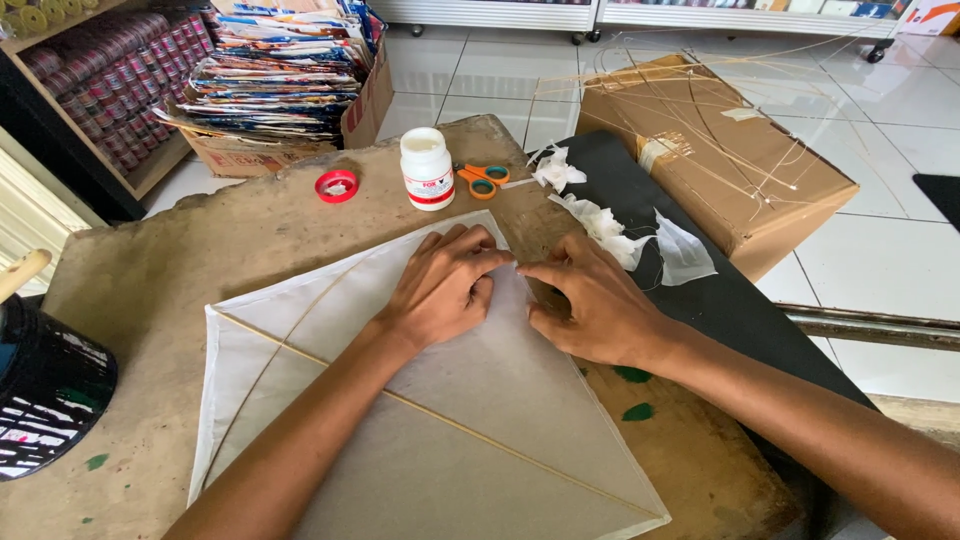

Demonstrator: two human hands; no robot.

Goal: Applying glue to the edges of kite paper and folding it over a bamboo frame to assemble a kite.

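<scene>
A white paper kite (450, 420) with thin bamboo sticks lies flat on a worn brown board (180, 250). My left hand (445, 285) presses palm-down on the kite's top corner, fingers spread. My right hand (590, 305) rests at the kite's right edge beside that corner, its fingertips pinching or pressing the paper edge down against the board. The two hands' fingertips nearly meet at the corner.
A white glue jar (427, 168), its red lid (337, 186) and orange scissors (482, 179) stand behind the kite. White paper scraps (600, 225) lie on a black sheet (720, 300). A cardboard box (710, 150) with bamboo strips sits right; stacked paper (280, 70) back left; a black container (45, 385) far left.
</scene>
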